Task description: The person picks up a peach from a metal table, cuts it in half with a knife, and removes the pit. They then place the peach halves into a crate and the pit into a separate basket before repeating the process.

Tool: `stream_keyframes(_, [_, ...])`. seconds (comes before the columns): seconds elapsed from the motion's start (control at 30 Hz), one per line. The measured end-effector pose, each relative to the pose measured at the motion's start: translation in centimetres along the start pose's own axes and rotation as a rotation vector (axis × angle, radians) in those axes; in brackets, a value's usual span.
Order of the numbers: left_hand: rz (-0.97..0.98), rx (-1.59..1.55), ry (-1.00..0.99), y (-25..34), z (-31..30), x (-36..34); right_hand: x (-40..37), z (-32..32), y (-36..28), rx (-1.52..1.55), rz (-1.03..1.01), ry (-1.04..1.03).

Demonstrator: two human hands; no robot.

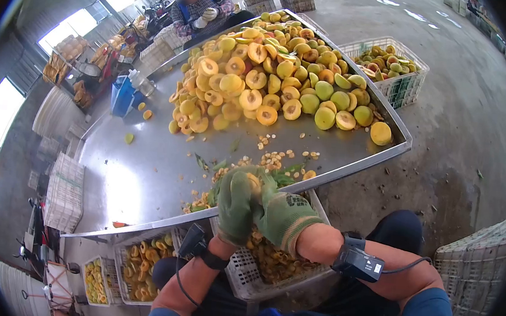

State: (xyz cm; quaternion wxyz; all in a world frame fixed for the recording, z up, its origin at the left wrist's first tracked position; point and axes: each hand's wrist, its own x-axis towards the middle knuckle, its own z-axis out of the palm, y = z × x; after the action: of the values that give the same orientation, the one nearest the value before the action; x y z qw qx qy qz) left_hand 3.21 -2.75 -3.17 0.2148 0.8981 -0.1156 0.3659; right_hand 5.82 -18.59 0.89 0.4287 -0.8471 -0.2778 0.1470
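My left hand (234, 209), in a green work glove, is closed around a yellow peach piece (253, 184). Gloved the same way, my right hand (281, 211) meets it there, its fingers bent against the peach. The gloves hide most of this fruit, and I cannot make out any tool between the fingers. Both hands are over the near rim of a metal table (161, 180). Just beyond them lie scattered peach pits (274, 158) and green leaves (281, 177). Under my wrists stands a white crate (256, 288) with pits and fruit scraps.
A large heap of peaches (254, 77), many halved, covers the table's far side. Crates of fruit (144, 269) stand at lower left, another crate (406, 90) at right, stacked crates (475, 268) at lower right. A gloved co-worker (202, 12) sits across the table.
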Motion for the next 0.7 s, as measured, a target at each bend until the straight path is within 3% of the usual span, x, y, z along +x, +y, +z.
stream_keyframes(0.1, [-0.477, -0.59, 0.051, 0.7, 0.3, -0.3, -0.1, -0.1, -0.1, 0.012, 0.004, -0.008])
stream_keyframes(0.2, [-0.61, -0.75, 0.101, 1.7, 0.2, -0.1, -0.1, 0.1, -0.2, 0.028, 0.013, -0.011])
stream_keyframes(0.3, [-0.423, -0.44, 0.059, 0.7, 0.2, -0.1, -0.1, 0.0, -0.3, 0.028, 0.011, -0.013])
stream_keyframes(0.4, [-0.45, -0.557, 0.056, 0.3, 0.1, -0.2, -0.2, 0.0, -0.2, 0.041, 0.011, -0.021])
stream_keyframes(0.5, [-0.326, -0.441, 0.061, 0.3, -0.2, 0.0, -0.3, -0.1, -0.5, 0.057, 0.013, -0.031])
stream_keyframes(0.7, [-0.374, -0.54, 0.009, -0.2, -0.7, 0.1, -0.6, -0.6, -0.9, 0.098, 0.042, -0.064])
